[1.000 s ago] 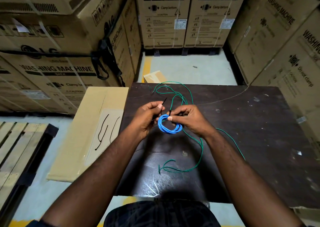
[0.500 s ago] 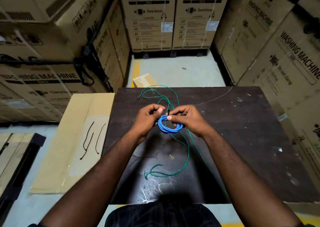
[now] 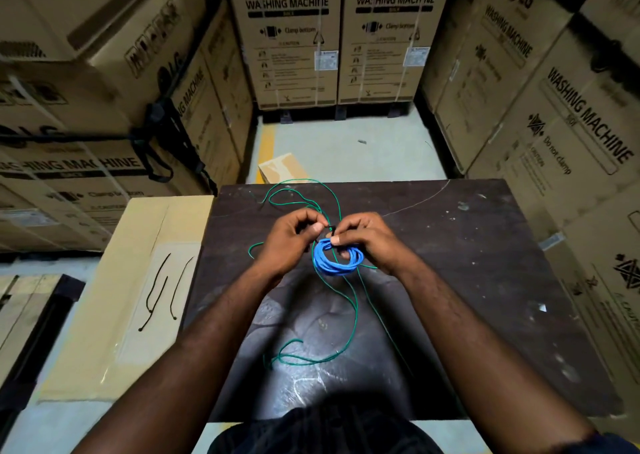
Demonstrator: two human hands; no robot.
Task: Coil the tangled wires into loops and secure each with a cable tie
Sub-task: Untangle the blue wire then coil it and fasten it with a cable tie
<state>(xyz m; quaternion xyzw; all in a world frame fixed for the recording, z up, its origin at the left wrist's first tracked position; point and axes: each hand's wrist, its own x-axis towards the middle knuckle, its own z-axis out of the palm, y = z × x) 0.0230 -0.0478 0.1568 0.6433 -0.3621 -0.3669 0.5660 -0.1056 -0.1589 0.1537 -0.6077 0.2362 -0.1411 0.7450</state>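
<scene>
Your right hand [image 3: 367,242] grips the blue coil [image 3: 337,263] at its top edge, thumb over the strands and fingers curled beneath, and holds it over the middle of the dark worktop [image 3: 485,280]. Your left hand [image 3: 291,237] is curled as well, thumb and forefinger pinched on what looks like the tail of the black cable tie [image 3: 330,228]. Only a short piece of the tie shows between your two thumbs, so I cannot tell whether the tail is already through the head. The step in hand looks like cinching that tie round the coil. Squeeze the blue strands into one flat bundle under your right thumb, so none bulges out when the tie closes. Mind the green wire [image 3: 353,308]: it lies loose from the far edge of the worktop to a small tangle near you, and one run passes right by the coil, perhaps through it. Before you tighten, check that the tie takes in blue strands only, or the two wires will be bound together. Draw the tail straight out from the head with an even pull, until it is snug but does not bite the insulation. The spare ties [image 3: 154,294] lie on the cardboard sheet [image 3: 114,349] to your left, ready for the green wire.
</scene>
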